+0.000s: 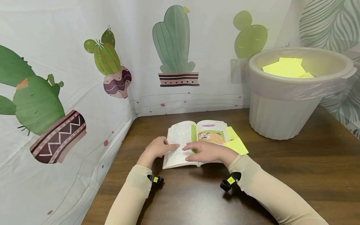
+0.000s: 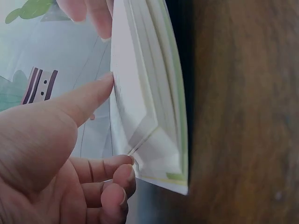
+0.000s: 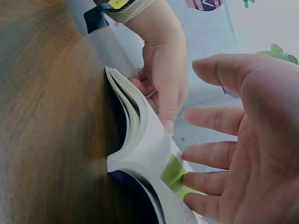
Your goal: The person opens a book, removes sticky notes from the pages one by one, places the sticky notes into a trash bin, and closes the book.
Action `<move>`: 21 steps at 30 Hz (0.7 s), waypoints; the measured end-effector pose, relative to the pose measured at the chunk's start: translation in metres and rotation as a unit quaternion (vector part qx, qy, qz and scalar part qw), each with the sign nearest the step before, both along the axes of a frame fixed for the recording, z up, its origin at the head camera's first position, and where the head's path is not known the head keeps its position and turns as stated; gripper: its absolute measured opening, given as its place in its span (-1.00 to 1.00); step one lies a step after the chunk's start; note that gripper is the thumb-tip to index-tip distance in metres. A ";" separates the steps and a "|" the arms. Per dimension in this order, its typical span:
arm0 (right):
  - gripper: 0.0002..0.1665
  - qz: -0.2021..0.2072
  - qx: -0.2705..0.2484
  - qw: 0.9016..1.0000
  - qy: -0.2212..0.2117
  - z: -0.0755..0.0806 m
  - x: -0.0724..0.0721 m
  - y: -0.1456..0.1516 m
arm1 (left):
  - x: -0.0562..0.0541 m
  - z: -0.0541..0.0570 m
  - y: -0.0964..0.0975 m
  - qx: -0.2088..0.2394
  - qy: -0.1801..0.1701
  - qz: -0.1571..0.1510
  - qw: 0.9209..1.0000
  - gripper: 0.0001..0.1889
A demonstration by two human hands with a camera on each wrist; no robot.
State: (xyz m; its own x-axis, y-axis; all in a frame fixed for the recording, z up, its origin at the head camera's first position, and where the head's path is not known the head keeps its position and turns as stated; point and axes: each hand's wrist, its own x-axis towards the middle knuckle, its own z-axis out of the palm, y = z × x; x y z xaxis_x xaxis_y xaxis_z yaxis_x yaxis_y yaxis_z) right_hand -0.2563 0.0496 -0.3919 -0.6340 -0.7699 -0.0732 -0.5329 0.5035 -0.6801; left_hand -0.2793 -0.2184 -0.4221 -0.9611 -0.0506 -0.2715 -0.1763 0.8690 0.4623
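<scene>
An open book (image 1: 180,131) lies on the brown table, text on its left page and a coloured picture on its right. My left hand (image 1: 157,147) grips the book's left edge. In the left wrist view its thumb (image 2: 91,98) presses on the page, while the curled fingertips (image 2: 122,175) hold the edges of the leaves. Over the lower middle of the book, my right hand (image 1: 205,152) spreads its fingers, which are straight in the right wrist view. Some of those fingertips (image 3: 191,179) are at the page's green strip; whether they touch it, I cannot tell.
Yellow sticky notes (image 1: 237,145) lie at the book's right side, partly under my right wrist. A pale bin (image 1: 277,109), lined with a plastic bag and holding yellow paper (image 1: 287,68), stands at the back right of the table (image 1: 315,165). A cactus-print cloth (image 1: 213,93) hangs behind.
</scene>
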 end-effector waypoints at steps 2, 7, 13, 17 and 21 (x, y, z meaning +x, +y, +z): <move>-0.36 0.002 0.005 1.000 0.009 0.001 -0.001 0.001 | 0.001 0.001 0.001 -0.005 0.006 0.001 1.000 -0.35; -0.37 -0.001 0.010 1.000 0.017 0.004 -0.004 0.005 | 0.001 0.002 0.004 -0.007 0.051 -0.023 0.998 -0.44; -0.37 0.003 0.001 1.000 0.015 0.008 -0.006 0.008 | 0.002 0.003 0.010 0.040 0.082 -0.073 0.993 -0.61; -0.36 0.007 -0.006 1.000 0.018 0.009 -0.009 0.012 | 0.005 0.005 0.016 0.062 0.085 -0.136 0.985 -0.70; -0.35 -0.014 -0.008 1.000 -0.004 0.009 -0.013 0.018 | 0.008 0.008 0.025 0.073 0.090 -0.206 0.972 -0.66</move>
